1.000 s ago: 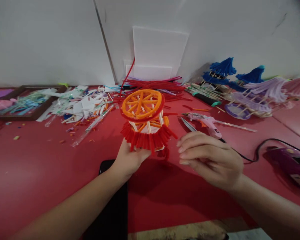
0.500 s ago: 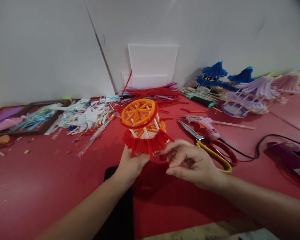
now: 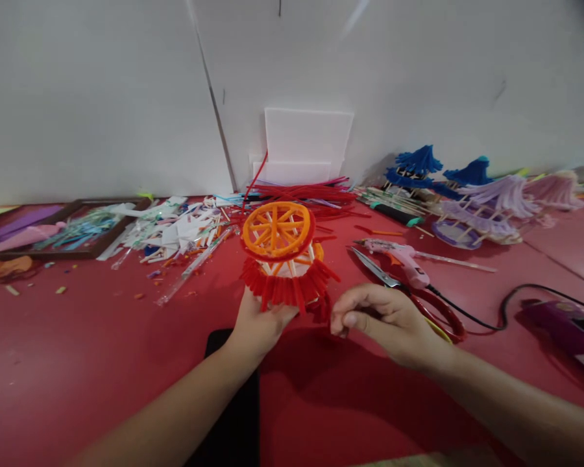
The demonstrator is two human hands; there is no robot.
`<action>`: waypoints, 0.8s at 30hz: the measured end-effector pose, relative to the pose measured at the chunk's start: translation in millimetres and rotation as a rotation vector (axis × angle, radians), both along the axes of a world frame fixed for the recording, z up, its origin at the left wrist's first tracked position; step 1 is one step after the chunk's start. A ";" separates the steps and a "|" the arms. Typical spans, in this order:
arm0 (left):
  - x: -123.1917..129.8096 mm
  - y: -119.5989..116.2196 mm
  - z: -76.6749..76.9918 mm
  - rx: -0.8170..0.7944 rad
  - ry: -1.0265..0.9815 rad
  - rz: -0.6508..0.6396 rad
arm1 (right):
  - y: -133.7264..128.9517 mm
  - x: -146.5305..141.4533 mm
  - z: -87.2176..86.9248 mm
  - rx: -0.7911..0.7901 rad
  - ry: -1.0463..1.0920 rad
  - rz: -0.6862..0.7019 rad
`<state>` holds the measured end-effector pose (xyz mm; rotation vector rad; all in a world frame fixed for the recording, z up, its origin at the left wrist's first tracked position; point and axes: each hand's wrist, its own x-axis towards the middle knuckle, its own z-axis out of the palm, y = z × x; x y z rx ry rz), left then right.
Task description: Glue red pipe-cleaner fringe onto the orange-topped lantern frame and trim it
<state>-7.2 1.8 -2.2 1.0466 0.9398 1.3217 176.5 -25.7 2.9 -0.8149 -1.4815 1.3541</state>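
Note:
A small tiered model (image 3: 278, 231) has an orange spoked wheel on top, pale stick posts and a skirt of red fuzzy pieces. My left hand (image 3: 260, 327) grips it from below, fingers partly hidden under the red skirt. To the right of the skirt, my right hand (image 3: 374, 321) is curled with its fingertips close together, near a red piece hanging at the model's lower edge. Whether anything is between those fingertips is too small to tell.
Scissors (image 3: 377, 267) and a pink glue gun (image 3: 399, 256) lie right. Blue (image 3: 416, 162) and lilac models (image 3: 499, 188) stand behind. Red stems (image 3: 306, 192), white scraps (image 3: 180, 227) and a brown frame (image 3: 107, 240) line the back. A black object (image 3: 233, 415) lies below my left forearm.
My right hand has drawn slightly away from the model's edge, its fingers closer together. The model has tilted a little in my left hand. The view has shifted slightly.

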 end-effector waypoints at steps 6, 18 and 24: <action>0.5 0.4 2.2 0.037 0.042 0.101 | 13.0 7.4 0.1 -0.039 0.013 -0.081; -2.6 -1.1 -0.6 0.071 0.114 0.154 | 29.6 18.7 -8.4 -0.238 -0.120 -0.208; -1.9 -2.5 -2.3 0.108 0.052 0.162 | 30.0 18.4 -7.2 -0.228 -0.078 -0.246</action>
